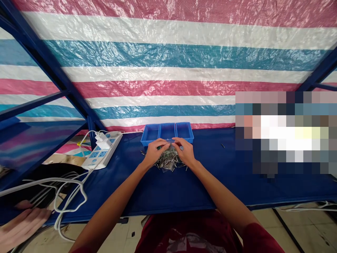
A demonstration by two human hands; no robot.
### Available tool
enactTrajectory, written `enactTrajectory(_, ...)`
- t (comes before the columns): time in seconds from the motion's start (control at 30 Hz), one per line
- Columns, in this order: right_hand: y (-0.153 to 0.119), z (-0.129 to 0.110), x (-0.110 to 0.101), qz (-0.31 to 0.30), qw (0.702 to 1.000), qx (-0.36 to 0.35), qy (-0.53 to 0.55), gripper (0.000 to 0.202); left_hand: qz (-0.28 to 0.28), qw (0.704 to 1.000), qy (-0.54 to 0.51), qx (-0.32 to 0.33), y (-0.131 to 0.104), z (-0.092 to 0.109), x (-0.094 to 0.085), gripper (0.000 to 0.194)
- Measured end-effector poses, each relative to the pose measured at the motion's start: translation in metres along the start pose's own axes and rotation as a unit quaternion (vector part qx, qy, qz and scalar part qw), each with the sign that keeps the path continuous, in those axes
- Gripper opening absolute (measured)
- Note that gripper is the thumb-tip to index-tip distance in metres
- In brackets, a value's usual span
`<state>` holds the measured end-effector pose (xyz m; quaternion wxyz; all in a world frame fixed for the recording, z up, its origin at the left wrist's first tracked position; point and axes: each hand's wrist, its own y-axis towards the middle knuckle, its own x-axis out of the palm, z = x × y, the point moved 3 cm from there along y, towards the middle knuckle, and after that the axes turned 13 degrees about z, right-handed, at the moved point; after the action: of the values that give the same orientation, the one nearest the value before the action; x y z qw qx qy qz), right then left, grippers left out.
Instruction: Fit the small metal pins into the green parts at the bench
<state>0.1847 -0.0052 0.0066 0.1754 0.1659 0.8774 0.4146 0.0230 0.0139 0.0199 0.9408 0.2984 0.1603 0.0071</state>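
Note:
My left hand [155, 151] and my right hand [185, 151] face each other just in front of the blue trays. With fingers pinched together, both grip the upper part of a clear plastic bag [169, 154]. Greenish bits show through the plastic, too small to name. Under and around the bag spreads a pile of thin, dark metal pins [168, 163], some reaching out past my left wrist. Behind my fingertips stand three blue compartments [184, 130] side by side, their front edge partly hidden by my hands.
A white power strip [104, 151] with a plugged-in charger [103, 141] lies on the left of the blue table [168, 196]. White cables [70, 207] loop over the edge. Another person's hand [26, 225] is at lower left. One loose pin [222, 145] lies to the right.

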Motion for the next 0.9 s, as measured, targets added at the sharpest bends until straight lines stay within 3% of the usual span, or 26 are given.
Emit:
enactTrajectory(0.2,0.002,-0.004,-0.002,-0.039,0.999,-0.029,0.025,0.033,0.001,0.974,-0.171,-0.146,0.001,-0.008,0.003,0.039)
enactTrajectory(0.37,0.006,-0.004,-0.003,-0.029,0.999,-0.008,0.023,0.021,0.013,0.972,-0.173,-0.159,0.004,-0.007,0.001,0.027)
enactTrajectory(0.43,0.010,-0.001,-0.004,-0.058,0.996,0.049,0.047,0.021,0.051,0.983,-0.119,-0.132,0.005,-0.008,-0.003,0.027)
enactTrajectory(0.5,0.013,0.003,-0.005,-0.139,0.975,0.141,0.098,0.020,0.084,0.988,-0.067,-0.113,0.006,-0.010,-0.007,0.028)
enactTrajectory(0.57,0.013,0.010,-0.004,-0.249,0.922,0.250,0.158,0.024,0.102,0.988,-0.038,-0.111,0.007,-0.012,-0.009,0.027)
enactTrajectory(0.63,0.014,0.017,-0.005,-0.278,0.878,0.336,0.198,0.023,0.106,0.988,-0.025,-0.112,0.007,-0.014,-0.010,0.027)
enactTrajectory(0.7,0.020,0.027,-0.011,-0.137,0.870,0.416,0.228,0.020,0.105,0.988,-0.014,-0.109,0.007,-0.015,-0.011,0.026)
enactTrajectory(0.8,0.022,0.037,-0.017,0.047,0.835,0.501,0.223,0.016,0.099,0.990,0.009,-0.099,0.006,-0.015,-0.010,0.027)
enactTrajectory(0.9,0.021,0.040,-0.021,0.101,0.827,0.517,0.196,0.012,0.094,0.991,0.037,-0.084,0.005,-0.012,-0.010,0.027)
